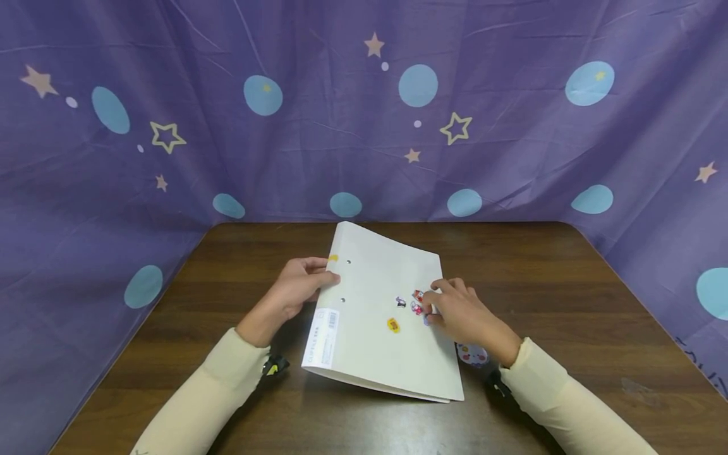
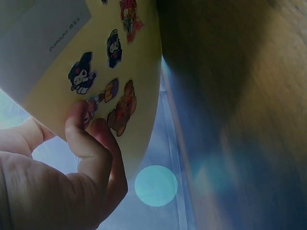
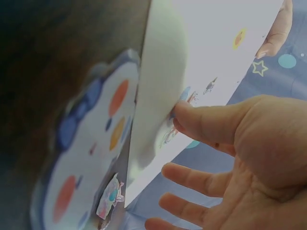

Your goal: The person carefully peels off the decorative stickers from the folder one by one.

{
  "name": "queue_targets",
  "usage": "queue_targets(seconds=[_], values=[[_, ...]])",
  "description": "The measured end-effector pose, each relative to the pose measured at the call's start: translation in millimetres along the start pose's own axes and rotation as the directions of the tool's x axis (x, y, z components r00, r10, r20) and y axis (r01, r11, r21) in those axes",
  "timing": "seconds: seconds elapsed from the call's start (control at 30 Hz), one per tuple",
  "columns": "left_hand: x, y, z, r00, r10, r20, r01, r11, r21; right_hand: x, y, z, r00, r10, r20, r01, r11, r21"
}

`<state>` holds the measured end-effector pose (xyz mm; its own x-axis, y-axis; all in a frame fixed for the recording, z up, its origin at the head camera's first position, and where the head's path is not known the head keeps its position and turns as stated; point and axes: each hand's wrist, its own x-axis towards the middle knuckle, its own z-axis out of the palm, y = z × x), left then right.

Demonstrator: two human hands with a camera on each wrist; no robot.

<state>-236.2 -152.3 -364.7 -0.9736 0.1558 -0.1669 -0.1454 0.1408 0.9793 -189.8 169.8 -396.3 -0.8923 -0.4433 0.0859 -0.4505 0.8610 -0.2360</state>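
A white file folder is tilted up over the table, its spine toward the left. My left hand grips the spine edge, thumb on the front cover and fingers behind, touching the stickered back. Over the front's right side, my right hand brings thumb and forefinger together at a small blue sticker; its other fingers are spread. Beside them are a red-and-white sticker, a pink sticker and a black-and-white sticker. Lower down sits a yellow sticker.
A white cartoon-face piece with a blue edge lies on the table under my right wrist, a small colourful sticker near it. The brown wooden table extends around the folder. A purple patterned curtain hangs behind.
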Motion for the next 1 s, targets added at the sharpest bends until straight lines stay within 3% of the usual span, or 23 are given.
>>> queue_targets(seconds=[0.13, 0.4, 0.67, 1.0], values=[[-0.2, 0.4, 0.4, 1.000, -0.002, 0.001, 0.002, 1.000, 0.000, -0.1, 1.5, 0.6, 1.000, -0.010, -0.002, 0.010, 1.000, 0.005], [-1.0, 0.4, 1.3, 1.000, 0.001, -0.007, -0.001, 1.000, 0.007, 0.6, 1.0, 0.8, 0.998, -0.018, 0.067, 0.019, 1.000, -0.022], [-1.8, 0.5, 2.1, 1.000, 0.003, -0.008, -0.003, 1.000, -0.003, -0.5, 0.1, 1.7, 0.997, -0.076, 0.001, 0.076, 0.995, -0.060], [-2.0, 1.2, 2.0, 1.000, 0.005, -0.007, -0.005, 1.000, -0.010, 0.0, 1.3, 4.7, 0.993, -0.122, 0.011, 0.122, 0.985, -0.119]])
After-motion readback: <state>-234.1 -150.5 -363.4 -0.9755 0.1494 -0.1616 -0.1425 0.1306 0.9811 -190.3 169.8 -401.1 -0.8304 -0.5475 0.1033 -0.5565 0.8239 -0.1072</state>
